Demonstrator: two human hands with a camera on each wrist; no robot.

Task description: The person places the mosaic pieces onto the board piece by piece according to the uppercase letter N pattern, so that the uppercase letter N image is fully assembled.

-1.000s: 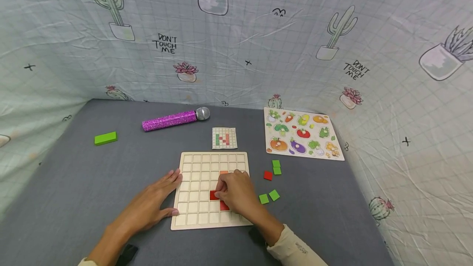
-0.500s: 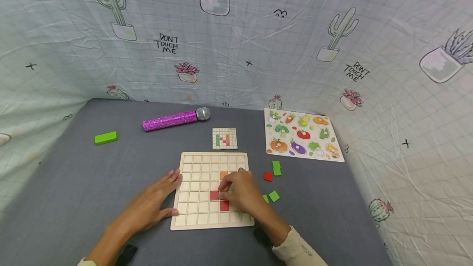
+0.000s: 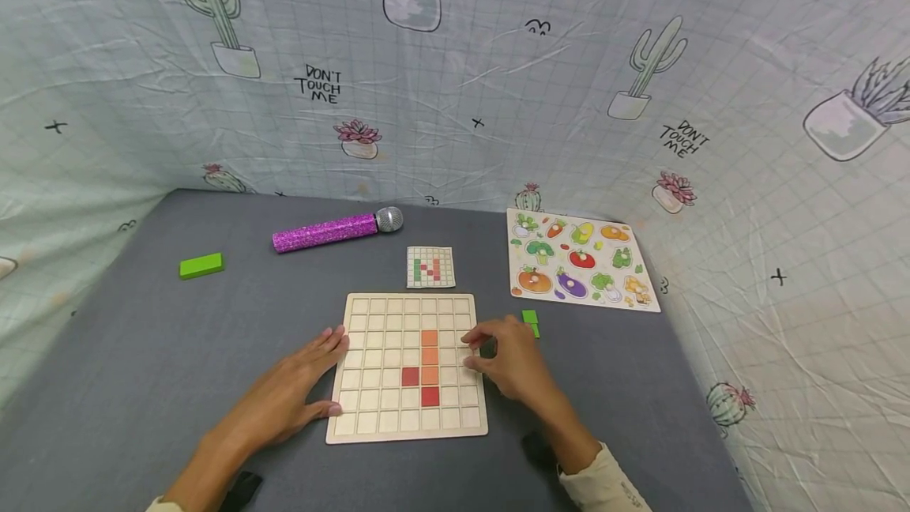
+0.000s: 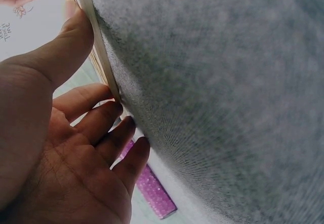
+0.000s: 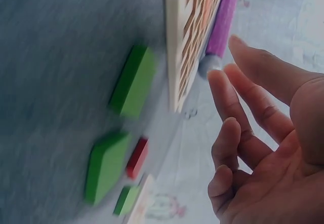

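Now the pale wooden grid board lay on the bench, three orange tiles and two red tiles inset; the left hand, fingers wide, touched its left edge; the right hand hovered opposite, fingers slightly parted.

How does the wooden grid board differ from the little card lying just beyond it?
The board is much larger than the card. The board bears red tiles and orange tiles, no green ones; the card shows green squares besides red and orange. The left hand touches the board; the card lies untouched. Both are pale, with square grids.
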